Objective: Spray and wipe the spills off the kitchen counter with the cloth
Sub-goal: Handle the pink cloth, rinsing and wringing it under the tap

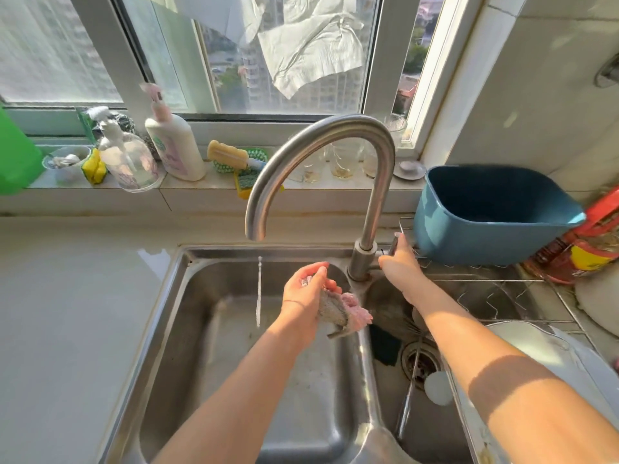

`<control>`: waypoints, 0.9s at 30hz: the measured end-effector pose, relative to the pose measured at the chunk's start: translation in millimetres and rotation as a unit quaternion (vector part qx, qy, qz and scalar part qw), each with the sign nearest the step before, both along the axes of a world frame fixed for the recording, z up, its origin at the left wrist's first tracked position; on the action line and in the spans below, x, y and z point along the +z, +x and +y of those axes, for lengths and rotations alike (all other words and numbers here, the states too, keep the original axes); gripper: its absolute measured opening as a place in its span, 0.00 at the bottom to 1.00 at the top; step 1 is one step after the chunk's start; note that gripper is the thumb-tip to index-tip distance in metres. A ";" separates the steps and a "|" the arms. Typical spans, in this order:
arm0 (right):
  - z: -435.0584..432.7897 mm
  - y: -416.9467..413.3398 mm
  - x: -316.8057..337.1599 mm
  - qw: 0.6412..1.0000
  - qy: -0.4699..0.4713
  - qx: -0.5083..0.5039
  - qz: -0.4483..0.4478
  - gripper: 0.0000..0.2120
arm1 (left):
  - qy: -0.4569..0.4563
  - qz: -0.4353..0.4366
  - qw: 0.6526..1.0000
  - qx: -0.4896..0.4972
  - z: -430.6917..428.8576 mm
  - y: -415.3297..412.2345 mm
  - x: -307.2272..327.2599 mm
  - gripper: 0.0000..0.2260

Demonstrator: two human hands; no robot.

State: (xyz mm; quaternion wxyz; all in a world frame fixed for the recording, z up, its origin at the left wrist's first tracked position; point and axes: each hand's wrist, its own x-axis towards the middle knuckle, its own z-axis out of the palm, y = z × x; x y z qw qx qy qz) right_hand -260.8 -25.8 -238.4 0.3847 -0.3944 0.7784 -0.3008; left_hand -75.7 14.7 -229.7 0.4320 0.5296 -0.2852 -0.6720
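My left hand is closed around a grey and pink cloth, which hangs over the left basin of the steel sink. A thin broken stream of water falls from the curved faucet just left of that hand. My right hand grips the faucet's lever handle at the base of the tap. The pale counter stretches to the left of the sink. A clear pump bottle stands on the windowsill.
A blue tub sits on a wire rack right of the faucet, with red packets beside it. The sill holds a white lotion bottle, sponges, a brush and glasses. Dishes fill the right basin.
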 end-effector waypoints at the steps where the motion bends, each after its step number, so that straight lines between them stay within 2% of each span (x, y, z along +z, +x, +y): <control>1: 1.8 0.7 2.3 1.000 0.000 0.000 0.008 0.34 | 0.001 0.000 1.000 0.000 1.3 -0.1 -0.1 0.06; 2: 5.0 4.6 4.7 1.000 -0.015 -0.011 0.001 0.33 | 0.004 0.003 1.000 0.002 3.2 -0.3 0.5 0.05; 4: 16.3 21.2 5.4 0.993 -0.061 -0.067 -0.075 0.29 | 0.011 0.021 1.000 0.007 6.8 0.3 4.7 0.04; 6: 39.8 45.9 6.7 0.965 -0.020 -0.064 -0.253 0.20 | 0.016 0.042 0.999 0.014 11.1 2.4 11.7 0.04; 7: 53.9 60.0 8.1 0.926 0.045 -0.005 -0.375 0.23 | 0.013 0.046 0.999 0.012 12.5 4.2 15.2 0.05; 8: 69.7 72.9 9.4 0.869 0.106 0.068 -0.478 0.29 | 0.007 0.047 0.999 0.005 15.6 8.6 19.7 0.06; 9: 84.0 81.3 7.3 0.808 0.145 0.142 -0.553 0.35 | -0.001 0.047 0.999 -0.005 17.5 12.1 23.7 0.08; 10: 96.3 90.1 6.0 0.755 0.166 0.206 -0.600 0.37 | -0.012 0.047 0.999 -0.020 19.6 18.8 29.1 0.09; 11: 105.5 96.5 6.1 0.719 0.173 0.248 -0.626 0.36 | -0.022 0.047 0.998 -0.041 21.5 25.1 33.6 0.10; 13: 113.4 106.6 12.6 0.708 0.174 0.270 -0.629 0.25 | -0.038 0.035 0.994 -0.091 24.7 36.7 39.7 0.11; 14: 115.1 113.8 21.5 0.722 0.186 0.280 -0.604 0.18 | -0.046 0.020 0.992 -0.115 26.5 43.5 41.9 0.12; 16: 115.6 125.5 35.4 0.799 0.190 0.313 -0.477 0.09 | -0.058 -0.018 0.988 -0.142 28.7 55.2 43.9 0.12; 18: 118.8 141.4 48.0 0.883 0.165 0.344 -0.275 0.12 | -0.053 -0.049 0.988 -0.133 29.9 65.8 44.9 0.13; 20: 123.7 165.2 53.2 0.927 0.109 0.340 -0.120 0.12 | -0.038 -0.087 0.990 -0.105 33.2 76.1 46.5 0.13; 23: 128.6 189.6 45.3 0.937 0.016 0.344 0.051 0.09 | -0.024 -0.137 0.988 -0.069 36.7 82.1 44.1 0.14; 27: 135.9 196.9 35.8 0.929 -0.002 0.342 0.143 0.13 | -0.016 -0.201 0.978 -0.048 40.5 88.3 39.3 0.17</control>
